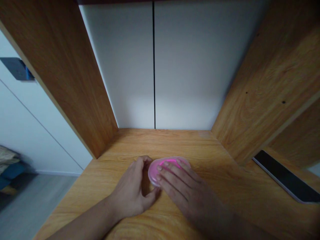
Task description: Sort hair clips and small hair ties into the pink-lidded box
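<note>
A flat, rounded pink case with a pale clear rim lies on the wooden desktop, and a brighter pink line curves across its top. My right hand rests on it from the right, fingers stretched out flat and covering much of its surface. To its left, my left hand curves in a C shape, thumb and fingers apart. The left thumb tip is at the case's lower edge and the fingertips are near its upper left edge; whether they touch it I cannot tell. A gap shows between the left palm and the case.
A dark-screened phone lies at the right. White panels with a dark seam stand behind the desktop, between wooden side boards. A dark wall plate is at far left, above the grey floor.
</note>
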### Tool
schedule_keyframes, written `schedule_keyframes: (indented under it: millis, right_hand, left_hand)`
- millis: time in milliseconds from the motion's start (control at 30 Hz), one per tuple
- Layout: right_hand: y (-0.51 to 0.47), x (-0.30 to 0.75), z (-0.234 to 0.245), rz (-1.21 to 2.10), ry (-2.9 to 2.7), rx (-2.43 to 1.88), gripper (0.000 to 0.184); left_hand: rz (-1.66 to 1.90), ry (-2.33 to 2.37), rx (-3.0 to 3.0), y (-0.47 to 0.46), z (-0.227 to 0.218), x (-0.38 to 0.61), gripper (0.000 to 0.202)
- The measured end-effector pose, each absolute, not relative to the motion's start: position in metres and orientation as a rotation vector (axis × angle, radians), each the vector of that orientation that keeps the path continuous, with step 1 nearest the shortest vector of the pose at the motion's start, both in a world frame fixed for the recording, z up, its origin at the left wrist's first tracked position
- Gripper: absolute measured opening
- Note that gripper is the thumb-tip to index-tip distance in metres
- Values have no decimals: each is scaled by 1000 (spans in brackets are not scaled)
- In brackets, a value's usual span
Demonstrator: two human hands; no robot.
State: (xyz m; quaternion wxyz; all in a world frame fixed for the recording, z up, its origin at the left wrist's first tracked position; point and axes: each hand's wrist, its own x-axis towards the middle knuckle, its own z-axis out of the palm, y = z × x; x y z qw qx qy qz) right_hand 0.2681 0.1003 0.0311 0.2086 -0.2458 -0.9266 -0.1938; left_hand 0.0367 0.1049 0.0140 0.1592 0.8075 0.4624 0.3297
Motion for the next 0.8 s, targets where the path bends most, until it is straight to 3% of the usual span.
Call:
schedule_keyframes:
  millis: [100, 267, 533, 800]
  right_hand:
    - [96, 267, 35, -493, -2602, -512, 43]
    - [103, 276, 34, -415, -2539, -499, 36]
    - [100, 278, 30, -450, -2435, -616, 32]
    - [97, 271, 31, -410, -2355, -604, 27]
  left_hand:
    - [932, 1131, 2408, 102, 20, 37, 78]
    - [869, 1077, 2306, 102, 22, 39, 59]
    - [908, 1168, 2058, 99, 14, 44, 50]
    - [938, 1173, 2288, 101, 18, 44, 83]
